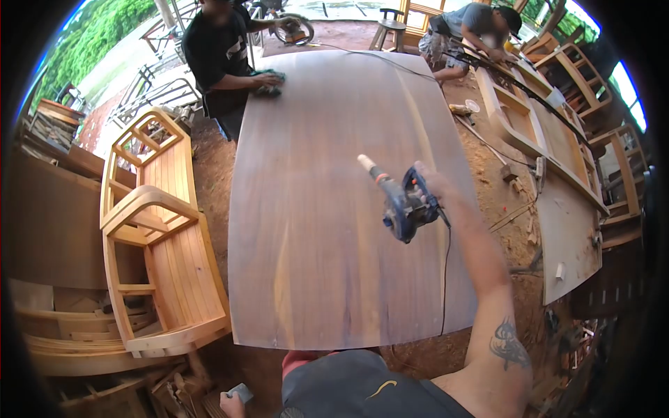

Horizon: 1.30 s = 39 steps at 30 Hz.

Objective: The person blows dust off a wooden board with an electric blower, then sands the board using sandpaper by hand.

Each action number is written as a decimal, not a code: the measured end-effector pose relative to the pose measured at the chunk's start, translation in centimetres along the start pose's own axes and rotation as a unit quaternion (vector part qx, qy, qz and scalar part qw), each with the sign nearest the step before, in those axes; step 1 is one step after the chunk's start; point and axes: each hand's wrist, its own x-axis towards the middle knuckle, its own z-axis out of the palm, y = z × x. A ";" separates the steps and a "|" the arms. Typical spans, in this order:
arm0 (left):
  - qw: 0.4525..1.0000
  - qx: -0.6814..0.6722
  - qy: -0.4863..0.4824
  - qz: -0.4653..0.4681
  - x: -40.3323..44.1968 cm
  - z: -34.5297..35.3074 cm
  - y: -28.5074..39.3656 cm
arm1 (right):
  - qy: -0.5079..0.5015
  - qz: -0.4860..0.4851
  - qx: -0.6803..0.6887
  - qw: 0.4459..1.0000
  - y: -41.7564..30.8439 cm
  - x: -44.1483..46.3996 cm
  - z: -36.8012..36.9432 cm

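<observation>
My right hand (433, 182) is wrapped round the handle of a dark blue electric blower (404, 205). The blower is above the wooden tabletop (313, 209), its tan-tipped nozzle aimed away from me and to the left. From its rear, a black cord hangs down over the near part of the tabletop. Low in the view, left of my body, my left hand (231, 404) grips a small grey block (242, 391); its exact kind I cannot make out. Part of that hand is cut off by the frame's edge.
At the tabletop's far left corner a person (219, 66) presses a green cloth (270, 80) on the surface. Another person (470, 35) bends over a wooden frame (512, 115) on the right. A slatted wooden bench (174, 244) stands left; a stool (389, 28) is behind.
</observation>
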 end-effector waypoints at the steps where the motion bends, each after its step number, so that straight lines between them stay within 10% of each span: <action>1: 1.000 0.003 -0.006 -0.001 0.0 0.0 -0.1 | -0.021 0.001 -0.004 1.000 0.1 -0.4 1.4; 14: 1.000 0.013 0.014 -0.003 -1.2 -0.1 2.0 | -0.146 -0.009 -0.140 0.979 2.2 -8.4 9.1; 31: 0.999 -0.019 -0.030 0.010 1.0 1.5 1.5 | 0.226 -0.003 0.012 0.974 13.6 -11.5 -11.1; 39: 0.998 -0.017 -0.047 0.022 3.9 2.1 -0.2 | 0.102 0.013 0.058 0.993 15.6 -17.1 -1.9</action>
